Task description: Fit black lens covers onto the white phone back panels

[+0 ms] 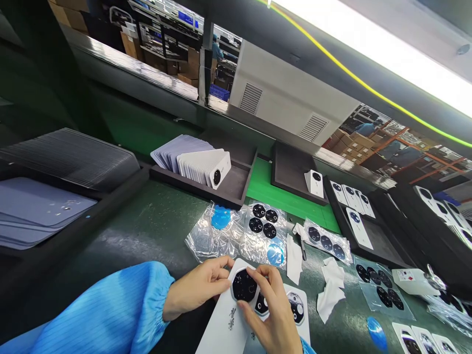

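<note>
My left hand (206,282) grips the upper left edge of a white phone back panel (221,329), its thumb near the camera area. A black round lens cover (244,285) sits at the panel's camera area, and my right hand (271,305) holds its right side between thumb and fingers. Whether the cover is pressed flat cannot be seen. Partly behind my right hand lie more white panels, one with a round camera window (296,307). Just beyond my hands, clear plastic film (224,243) bears black lens covers (263,221) and blue round pieces (220,217).
A black tray (241,184) holds fanned white and lilac panels. Stacked panels (73,160) stand at left. On the right are another tray (383,236) with white panels, torn white paper (330,290), a white bottle (411,276) and bagged black covers (326,242).
</note>
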A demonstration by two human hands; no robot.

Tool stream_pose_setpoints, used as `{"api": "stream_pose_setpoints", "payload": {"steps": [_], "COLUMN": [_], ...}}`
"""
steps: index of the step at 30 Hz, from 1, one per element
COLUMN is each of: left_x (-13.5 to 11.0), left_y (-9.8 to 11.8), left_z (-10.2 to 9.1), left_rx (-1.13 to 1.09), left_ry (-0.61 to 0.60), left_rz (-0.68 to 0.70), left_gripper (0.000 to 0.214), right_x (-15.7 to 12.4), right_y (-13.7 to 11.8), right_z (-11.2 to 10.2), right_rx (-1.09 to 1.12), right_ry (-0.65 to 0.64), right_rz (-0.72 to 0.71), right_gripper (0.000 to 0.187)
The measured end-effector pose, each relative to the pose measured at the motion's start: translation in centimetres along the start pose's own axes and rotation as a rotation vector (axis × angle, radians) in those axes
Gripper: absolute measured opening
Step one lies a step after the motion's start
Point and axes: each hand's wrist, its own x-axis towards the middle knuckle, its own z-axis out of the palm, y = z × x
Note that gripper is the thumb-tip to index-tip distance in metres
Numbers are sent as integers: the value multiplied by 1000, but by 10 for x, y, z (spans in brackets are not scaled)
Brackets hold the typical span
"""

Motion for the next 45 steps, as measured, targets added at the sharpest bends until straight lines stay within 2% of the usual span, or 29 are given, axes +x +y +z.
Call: {"api": "stream_pose_setpoints", "payload": {"steps": [11,17,26,33,40,45], "left_x": [-2,-12,-6,-5,-7,-6], "left_y": [-7,-16,-23,-31,-21,-21], "left_z": [1,7,11,9,12,11], "left_rx": [102,368,393,353,462,468], "left_ry": [0,164,283,276,236,233], "left_rz": [3,48,87,121,56,77], "left_gripper": [43,36,34,30,24,26], "right_x": [6,8,8,9,16,18], "right_y": [-2,-9,-12,-10,-13,-11], "right_z": [-4,2,13,12,6,4], "right_rx": [-90,-148,-98,-41,-73,-43], "right_ry": [91,137,150,126,93,61], "right_rz": [-66,-24,46,58,41,53], "right_gripper": [32,35,36,36,41,38]}}
